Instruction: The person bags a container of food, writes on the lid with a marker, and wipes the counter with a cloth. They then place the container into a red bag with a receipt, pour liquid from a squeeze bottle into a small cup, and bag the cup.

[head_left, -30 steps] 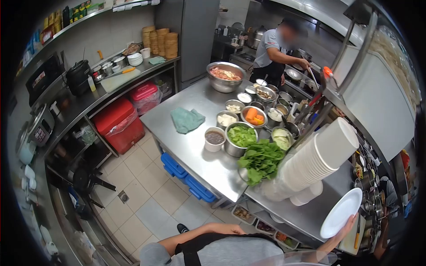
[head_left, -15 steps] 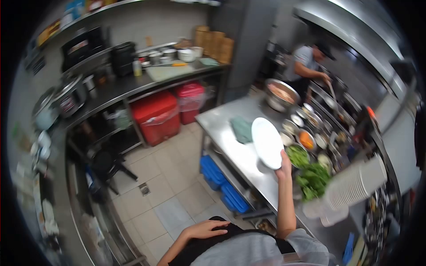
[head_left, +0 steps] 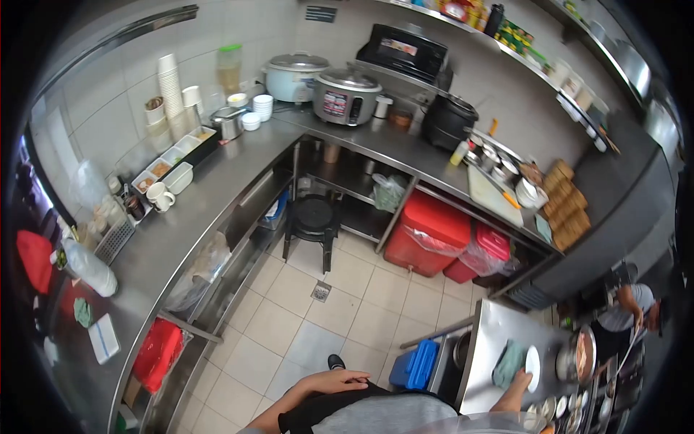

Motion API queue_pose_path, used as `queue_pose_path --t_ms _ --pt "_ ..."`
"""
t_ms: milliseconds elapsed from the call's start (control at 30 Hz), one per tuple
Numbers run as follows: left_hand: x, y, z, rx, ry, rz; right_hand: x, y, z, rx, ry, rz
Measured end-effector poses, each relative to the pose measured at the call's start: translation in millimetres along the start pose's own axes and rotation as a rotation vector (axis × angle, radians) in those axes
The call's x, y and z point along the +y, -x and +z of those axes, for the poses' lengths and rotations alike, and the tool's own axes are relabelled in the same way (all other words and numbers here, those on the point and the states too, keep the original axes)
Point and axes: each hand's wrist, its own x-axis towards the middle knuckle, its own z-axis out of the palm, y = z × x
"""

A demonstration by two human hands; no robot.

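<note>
My right hand (head_left: pixel 520 380) grips a white plate (head_left: pixel 533 366) by its edge, over the steel table at the lower right. A crumpled green cloth (head_left: pixel 509 363) lies on that table just left of the plate. Against the front of my black apron (head_left: pixel 311 414) rests my left hand (head_left: pixel 338 380), fingers stretched out and holding nothing.
A steel counter (head_left: pixel 217 195) runs along the left and back, with rice cookers (head_left: pixel 347 95), stacked cups (head_left: pixel 169 94) and a condiment tray (head_left: pixel 173 155). Under it stand a black stool (head_left: pixel 313 217) and red bins (head_left: pixel 428 233). A co-worker (head_left: pixel 627 307) stands beyond a metal bowl (head_left: pixel 571 358).
My view has swung left, bringing the left counter into sight and shifting the table to the lower right. My right hand still holds the plate; my left hand stays at the apron.
</note>
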Motion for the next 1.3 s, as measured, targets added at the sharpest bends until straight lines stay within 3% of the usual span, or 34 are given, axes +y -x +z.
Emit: queue_pose_path --t_ms 167,267,367,433,500,533,567,600,700,767,867,933,1000,1067,1133,1200,1233,1300 --pt "-0.6 -63.7 -25.3 0.004 0.106 0.14 -2.1 15.0 14.9 0.029 0.153 -0.081" --pt "5.0 -82.6 -44.0 0.038 0.077 0.104 6.2 15.6 36.7 0.049 0.195 -0.175" --pt "29.8 -85.3 -65.3 0.056 -0.13 0.018 32.4 24.1 83.8 -0.105 0.169 -0.294" --pt "22.1 -91.4 -67.9 0.161 -0.149 0.037 57.3 79.3 130.6 -0.368 0.132 -0.319" --pt "-1.0 -101.4 -65.1 0.27 -0.18 0.098 97.9 205.8 194.9 -0.741 0.355 -0.392" --pt "-22.0 -109.4 -62.0 0.328 -0.199 0.15 133.0 260.2 217.5 -0.967 0.07 -0.108" --pt "-33.3 -112.1 -60.4 0.391 -0.217 0.201 143.8 330.7 242.0 -1.008 0.394 0.097" --pt "-28.2 -106.6 -64.3 0.422 -0.238 0.232 177.1 387.9 255.7 -1.15 0.573 0.096" --pt "14.6 -59.6 -89.7 0.646 -0.334 0.251 237.0 547.5 266.3 -1.857 0.728 0.354" --pt "45.1 -10.0 -101.2 0.882 -0.453 0.164 248.8 640.6 251.3 -2.386 0.699 0.205" --pt "85.5 68.4 -108.2 1.402 -0.786 0.355 239.5 744.5 216.5 -2.882 0.697 -0.225" --pt "130.9 129.8 -99.7 1.604 -0.782 0.514 241.3 795.8 187.0 -3.073 0.685 -0.238" --pt "147.5 175.7 -87.0 1.725 -0.853 0.876 238.5 832.6 149.7 -3.229 0.626 -0.23" --pt "172.1 190.6 -85.7 2.031 -0.935 1.4 232.7 865.9 114.9 -3.361 0.495 -0.219" --pt "188.3 231.5 -69.2 1.892 -1.058 1.431 246.4 898.2 78.3 -3.549 0.577 -0.136" --pt "177.2 259.3 -59.9 1.91 -1.07 1.532 231.7 933.6 45.4 -3.684 0.579 -0.012" --pt "167.1 265.1 -57.5 2.001 -1.017 1.628 235.8 950.9 32.7 -3.807 0.538 -0.098" --pt "152.6 292.0 -44.8 1.991 -0.927 1.527 239.1 978.0 12.7 -3.858 0.433 -0.352"
